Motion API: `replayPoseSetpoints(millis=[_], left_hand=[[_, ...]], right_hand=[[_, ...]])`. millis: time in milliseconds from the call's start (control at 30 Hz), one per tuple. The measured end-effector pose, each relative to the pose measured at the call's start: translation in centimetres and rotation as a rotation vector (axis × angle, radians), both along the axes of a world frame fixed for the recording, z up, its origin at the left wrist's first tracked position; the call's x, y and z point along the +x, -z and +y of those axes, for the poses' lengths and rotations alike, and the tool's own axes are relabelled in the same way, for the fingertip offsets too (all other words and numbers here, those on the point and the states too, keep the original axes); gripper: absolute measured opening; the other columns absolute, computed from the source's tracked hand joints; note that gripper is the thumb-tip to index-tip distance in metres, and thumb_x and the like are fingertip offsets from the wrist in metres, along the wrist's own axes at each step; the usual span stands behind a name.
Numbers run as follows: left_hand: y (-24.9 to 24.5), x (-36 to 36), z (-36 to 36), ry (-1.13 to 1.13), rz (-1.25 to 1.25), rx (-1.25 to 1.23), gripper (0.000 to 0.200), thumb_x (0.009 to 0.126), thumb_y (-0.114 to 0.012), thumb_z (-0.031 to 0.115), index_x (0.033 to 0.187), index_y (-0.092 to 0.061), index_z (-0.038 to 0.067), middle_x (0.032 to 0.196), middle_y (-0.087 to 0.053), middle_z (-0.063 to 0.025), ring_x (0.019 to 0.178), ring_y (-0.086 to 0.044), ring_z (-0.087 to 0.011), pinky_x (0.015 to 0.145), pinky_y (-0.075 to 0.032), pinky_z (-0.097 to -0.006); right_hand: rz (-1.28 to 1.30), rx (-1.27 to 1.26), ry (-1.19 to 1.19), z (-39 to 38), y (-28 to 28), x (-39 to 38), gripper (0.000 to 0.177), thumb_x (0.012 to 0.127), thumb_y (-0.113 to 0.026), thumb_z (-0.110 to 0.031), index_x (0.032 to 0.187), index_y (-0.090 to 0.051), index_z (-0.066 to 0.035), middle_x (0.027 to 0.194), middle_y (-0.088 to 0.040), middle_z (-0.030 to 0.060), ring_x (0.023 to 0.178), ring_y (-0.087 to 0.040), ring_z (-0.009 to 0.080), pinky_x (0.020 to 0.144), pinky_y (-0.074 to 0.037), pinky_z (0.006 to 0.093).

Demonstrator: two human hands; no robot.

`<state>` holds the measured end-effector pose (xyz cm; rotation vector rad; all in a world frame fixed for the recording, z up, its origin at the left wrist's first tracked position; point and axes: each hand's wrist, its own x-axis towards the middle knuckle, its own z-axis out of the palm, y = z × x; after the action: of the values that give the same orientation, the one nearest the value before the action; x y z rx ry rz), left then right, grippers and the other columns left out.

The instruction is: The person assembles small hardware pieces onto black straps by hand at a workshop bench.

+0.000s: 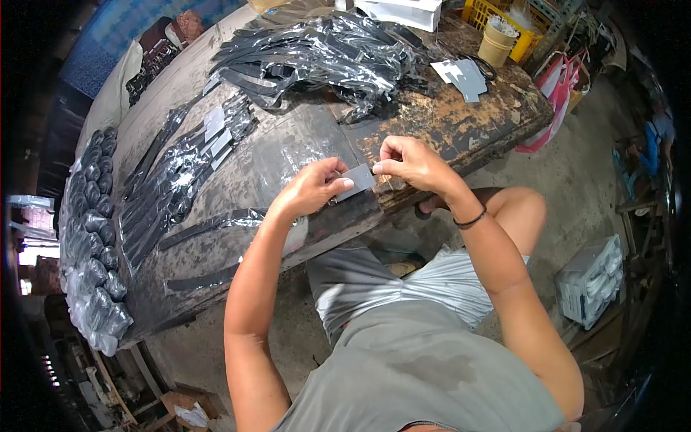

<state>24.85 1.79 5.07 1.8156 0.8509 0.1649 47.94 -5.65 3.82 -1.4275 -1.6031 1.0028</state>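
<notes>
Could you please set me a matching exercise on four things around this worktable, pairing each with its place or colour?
Things:
1. small grey card
2. loose grey cards
3. crate
4. bagged black rolls

Places or colours:
A. yellow, at the far right corner
B. pinched between left hand and right hand
C. in rows along the left edge of the table
D. lying flat on the tabletop, far right

Pairs: 1-B, 2-D, 3-A, 4-C.

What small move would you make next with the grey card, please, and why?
Probably lower the grey card onto the clear plastic sleeve lying under it: the left hand and right hand pinch its two ends just above the sleeve, and bagged strips nearby seem to carry similar cards.
</notes>
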Motion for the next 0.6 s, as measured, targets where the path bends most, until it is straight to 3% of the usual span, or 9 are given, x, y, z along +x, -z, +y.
replayPoseSetpoints(millis=[33,100,233,300,467,600], left_hand=[[-0.5,0.2,-0.1,0.012,0.038,0.007,0.024,0.090,-0.063,0.020,0.100,-0.059,-0.001,0.082,-0.059,-0.0011,0.077,-0.051,-0.0088,0.069,-0.043,-0.0265],[-0.6,0.4,-0.1,0.024,0.073,0.018,0.026,0.090,-0.062,0.022,0.099,-0.060,-0.002,0.081,-0.059,-0.0014,0.077,-0.051,-0.0092,0.069,-0.043,-0.0272],[-0.9,1.1,0.0,0.057,0.099,0.013,0.027,0.090,-0.062,0.025,0.097,-0.061,-0.001,0.078,-0.058,-0.0021,0.075,-0.050,-0.0098,0.068,-0.043,-0.0286],[-1.1,1.5,-0.1,0.065,0.137,0.044,0.027,0.090,-0.062,0.026,0.098,-0.061,0.000,0.077,-0.058,-0.0024,0.074,-0.049,-0.0099,0.067,-0.042,-0.0287],[-1.3,1.8,-0.4,0.077,0.059,0.128,0.030,0.089,-0.063,0.028,0.096,-0.061,0.000,0.073,-0.058,-0.0037,0.070,-0.049,-0.0109,0.063,-0.042,-0.0298],[-1.1,1.2,0.3,0.068,0.139,0.147,0.034,0.087,-0.065,0.031,0.094,-0.062,-0.002,0.073,-0.062,-0.0117,0.069,-0.057,-0.0177,0.065,-0.046,-0.0355]], right_hand=[[-0.001,0.001,-0.002,-0.1,0.1,0.0,0.028,0.082,-0.071,-0.025,0.078,-0.054,-0.003,0.067,-0.053,-0.0001,0.064,-0.046,0.0086,0.056,-0.038,0.0282],[-0.086,0.031,0.064,-0.6,-0.8,-0.4,0.031,0.079,-0.071,-0.028,0.081,-0.057,0.000,0.069,-0.061,0.0107,0.064,-0.057,0.0188,0.059,-0.044,0.0349],[-0.131,0.059,0.074,-1.0,-1.6,-1.0,0.030,0.080,-0.071,-0.027,0.082,-0.057,0.000,0.068,-0.060,0.0097,0.063,-0.056,0.0157,0.059,-0.043,0.0339],[-0.054,0.047,0.073,-1.1,-1.6,-1.1,0.024,0.082,-0.071,-0.022,0.081,-0.057,-0.002,0.066,-0.054,0.0006,0.061,-0.047,0.0080,0.054,-0.039,0.0277],[-0.029,0.023,0.083,-1.2,-1.3,-0.6,0.024,0.082,-0.071,-0.021,0.081,-0.057,-0.002,0.067,-0.056,0.0014,0.062,-0.049,0.0081,0.056,-0.040,0.0279],[-0.108,0.265,0.134,-1.5,-1.0,-0.8,0.021,0.081,-0.072,-0.017,0.084,-0.057,-0.002,0.073,-0.058,0.0057,0.062,-0.054,0.0148,0.058,-0.043,0.0305]])
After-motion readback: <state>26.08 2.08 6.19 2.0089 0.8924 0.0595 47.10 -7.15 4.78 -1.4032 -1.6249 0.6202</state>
